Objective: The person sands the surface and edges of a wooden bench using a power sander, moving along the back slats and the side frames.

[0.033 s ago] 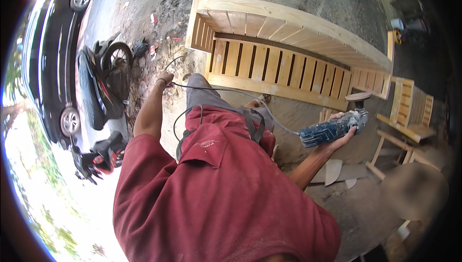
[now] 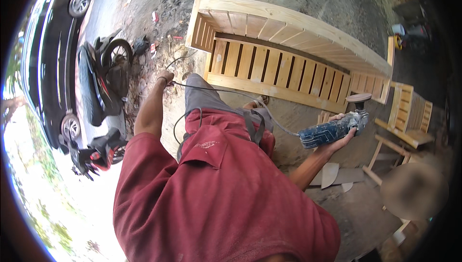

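My right hand [image 2: 339,143] is wrapped round the body of a blue, dust-covered angle grinder [image 2: 323,133]. Its round sanding disc [image 2: 359,98] faces up, close to the bench's near right corner. From the tool's rear a grey power cord [image 2: 231,90] runs left across my legs to my left hand [image 2: 166,76], whose fingers are closed on it. Ahead stands a pale wooden bench [image 2: 269,89] with a slatted seat, a plank backrest and slatted sides. Neither hand touches the bench.
A motorcycle [image 2: 94,86] and a black car [image 2: 50,59] are parked at left, with a second motorcycle [image 2: 103,153] nearer. At right are a smaller slatted wooden piece [image 2: 402,108], a wooden frame [image 2: 373,158] and cut sheet pieces [image 2: 330,174]. A blurred round patch hides part of the lower right.
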The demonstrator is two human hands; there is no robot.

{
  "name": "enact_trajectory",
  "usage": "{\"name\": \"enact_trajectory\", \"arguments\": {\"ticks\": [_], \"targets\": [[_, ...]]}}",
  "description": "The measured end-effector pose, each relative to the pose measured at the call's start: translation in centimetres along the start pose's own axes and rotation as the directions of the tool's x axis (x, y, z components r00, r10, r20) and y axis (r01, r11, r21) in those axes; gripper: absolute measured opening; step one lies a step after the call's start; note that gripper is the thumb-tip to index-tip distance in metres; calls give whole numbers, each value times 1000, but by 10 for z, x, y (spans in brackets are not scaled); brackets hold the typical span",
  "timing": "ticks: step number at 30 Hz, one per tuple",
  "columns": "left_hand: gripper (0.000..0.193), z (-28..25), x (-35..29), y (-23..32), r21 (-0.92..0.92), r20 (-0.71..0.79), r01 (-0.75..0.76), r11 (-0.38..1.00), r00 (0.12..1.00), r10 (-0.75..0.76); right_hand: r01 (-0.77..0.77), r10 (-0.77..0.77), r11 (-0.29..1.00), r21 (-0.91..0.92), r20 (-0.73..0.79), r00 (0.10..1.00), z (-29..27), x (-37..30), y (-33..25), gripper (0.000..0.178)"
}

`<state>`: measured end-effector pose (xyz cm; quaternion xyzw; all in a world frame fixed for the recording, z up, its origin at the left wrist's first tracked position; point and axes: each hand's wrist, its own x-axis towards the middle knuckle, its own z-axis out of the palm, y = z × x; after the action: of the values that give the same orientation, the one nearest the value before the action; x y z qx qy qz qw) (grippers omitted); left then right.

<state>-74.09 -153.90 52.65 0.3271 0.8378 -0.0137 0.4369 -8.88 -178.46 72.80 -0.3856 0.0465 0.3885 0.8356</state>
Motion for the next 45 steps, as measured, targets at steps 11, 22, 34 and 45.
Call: {"name": "enact_trajectory", "arguments": {"ticks": [11, 22, 34, 45], "targets": [[55, 66, -24, -67, 256, -359, 15, 967, 930, 81, -298, 373, 918, -262, 319, 871, 25, 90, -17, 60], [71, 83, -35, -133, -14, -553, 135, 991, 824, -120, -365, 609, 755, -545, 375, 699, 45, 88, 56, 67], [78, 237, 4, -149, -134, -474, 251, 959, 833, -285, -282, 813, 279, -918, 69, 578, -9, 200, 251, 55], [65, 357, 166, -241, -261, -483, 304, 916, 781, -397, -296, 924, 307, -905, 208, 321, -104, 255, 431, 60]]}}
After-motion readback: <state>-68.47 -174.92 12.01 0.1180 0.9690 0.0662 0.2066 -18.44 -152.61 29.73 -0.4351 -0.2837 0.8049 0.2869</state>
